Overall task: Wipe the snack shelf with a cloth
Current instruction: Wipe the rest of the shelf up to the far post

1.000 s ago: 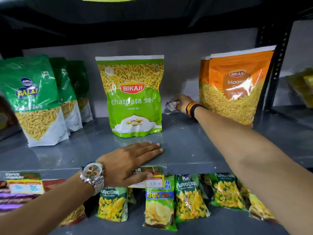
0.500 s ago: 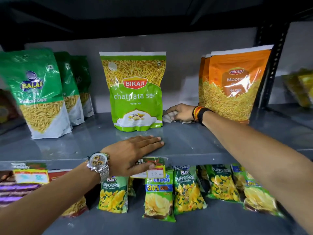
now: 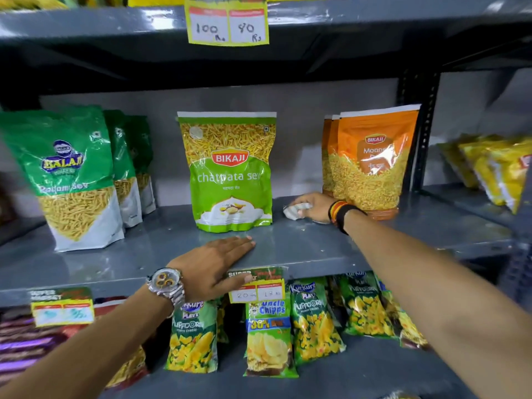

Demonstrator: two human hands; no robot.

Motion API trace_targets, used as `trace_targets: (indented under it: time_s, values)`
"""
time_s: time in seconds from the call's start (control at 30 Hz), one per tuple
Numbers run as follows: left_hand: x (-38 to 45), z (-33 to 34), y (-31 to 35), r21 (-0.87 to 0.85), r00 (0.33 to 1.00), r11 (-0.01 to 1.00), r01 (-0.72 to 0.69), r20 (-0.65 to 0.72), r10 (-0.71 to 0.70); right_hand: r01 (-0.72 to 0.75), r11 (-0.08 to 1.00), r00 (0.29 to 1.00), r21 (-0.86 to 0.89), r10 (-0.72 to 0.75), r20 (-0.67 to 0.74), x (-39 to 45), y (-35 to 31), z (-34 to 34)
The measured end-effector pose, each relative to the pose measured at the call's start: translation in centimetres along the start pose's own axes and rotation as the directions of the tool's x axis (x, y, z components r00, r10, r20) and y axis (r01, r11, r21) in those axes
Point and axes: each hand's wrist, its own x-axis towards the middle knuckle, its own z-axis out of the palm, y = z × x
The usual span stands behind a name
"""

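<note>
The grey metal snack shelf (image 3: 302,249) runs across the middle of the view. My right hand (image 3: 315,207) reaches to the back of it, between the green Bikaji pouch (image 3: 229,171) and the orange Bikaji pouches (image 3: 374,165), pressing a small white cloth (image 3: 293,211) onto the shelf surface. My left hand (image 3: 213,263), with a metal watch on the wrist, lies flat and open on the front edge of the shelf, thumb hanging over a price tag (image 3: 257,285).
Green Balaji sev pouches (image 3: 69,180) stand at the left of the shelf. Small Puffcorn and chips packets (image 3: 269,335) fill the shelf below. A shelf with a yellow price label (image 3: 229,24) hangs overhead. A dark upright post (image 3: 426,133) and yellow packets (image 3: 495,168) are at right.
My right hand with the cloth has come down from the back wall onto the shelf surface and shifted slightly. The view has tilted up, showing the upper shelf. My left hand has stayed put.
</note>
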Motion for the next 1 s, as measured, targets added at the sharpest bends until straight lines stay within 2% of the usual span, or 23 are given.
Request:
trace_targets:
  time_s: [0.1, 0.17, 0.27, 0.37, 0.4, 0.43, 0.5, 0.53, 0.6, 0.67, 0.73, 0.87, 0.9, 0.93, 1.0]
  values:
    - [-0.2, -0.1, 0.1, -0.002, 1.000, 1.000, 0.001, 0.003, -0.001, 0.026, 1.000, 0.999, -0.009, -0.026, 0.022, -1.3, -0.7, -0.2]
    - [-0.3, -0.1, 0.1, 0.001, 1.000, 1.000, 0.000, 0.012, -0.001, 0.048, 0.997, 0.995, 0.054, -0.052, 0.086, -3.5, -1.4, -0.7]
    - [-0.2, 0.0, 0.0, 0.007, 1.000, 1.000, -0.007, 0.004, 0.007, 0.056, 0.973, 0.964, 0.222, -0.111, 0.243, -8.6, -3.5, -1.8]
    - [-0.1, -0.1, 0.1, 0.012, 1.000, 1.000, -0.010, -0.009, 0.010, 0.050, 0.963, 0.885, 0.264, -0.165, 0.436, -13.1, -5.4, -3.8]
    - [-0.1, -0.2, 0.2, 0.011, 1.000, 1.000, -0.010, -0.014, 0.010, 0.041, 0.964, 0.876, 0.263, -0.161, 0.454, -13.7, -5.6, -4.7]
    - [-0.1, -0.3, 0.3, 0.008, 1.000, 1.000, -0.009, -0.018, 0.009, 0.029, 0.962, 0.894, 0.273, -0.147, 0.423, -13.7, -5.4, -5.4]
    - [-0.2, -0.4, 0.5, 0.002, 1.000, 1.000, -0.004, -0.012, 0.004, -0.007, 0.959, 0.971, 0.282, -0.061, 0.230, -12.6, -4.7, -5.9]
    - [-0.2, -0.3, 0.5, -0.005, 1.000, 1.000, -0.001, -0.004, 0.001, -0.028, 0.966, 0.991, 0.259, -0.007, 0.133, -12.0, -4.4, -5.5]
    - [-0.2, -0.2, 0.3, -0.013, 1.000, 1.000, 0.004, 0.012, -0.004, -0.076, 0.981, 0.996, 0.178, 0.067, 0.055, -10.8, -4.0, -3.7]
    - [-0.3, 0.0, 0.0, -0.012, 1.000, 1.000, 0.006, 0.023, -0.006, -0.076, 0.989, 0.997, 0.123, 0.073, 0.030, -10.8, -4.0, -1.3]
    - [-0.3, 0.0, 0.0, -0.017, 1.000, 1.000, 0.004, 0.016, -0.003, -0.020, 0.994, 0.999, 0.112, 0.015, 0.046, -12.1, -4.8, -0.4]
    - [-0.3, 0.1, 0.0, -0.031, 1.000, 1.000, 0.006, 0.022, -0.005, -0.022, 0.987, 0.945, 0.160, -0.032, 0.325, -15.8, -6.6, -3.4]
    - [-0.2, 0.2, -0.1, -0.033, 1.000, 0.999, 0.008, 0.024, -0.008, -0.039, 0.983, 0.937, 0.177, -0.026, 0.349, -16.1, -6.4, -4.3]
    - [-0.2, 0.2, -0.1, -0.036, 1.000, 0.999, 0.012, 0.022, -0.012, -0.056, 0.977, 0.943, 0.205, -0.015, 0.333, -16.0, -6.2, -5.1]
    - [-0.1, 0.2, 0.0, -0.046, 1.000, 0.999, 0.021, 0.015, -0.020, -0.077, 0.965, 0.980, 0.251, 0.026, 0.198, -14.5, -5.1, -5.7]
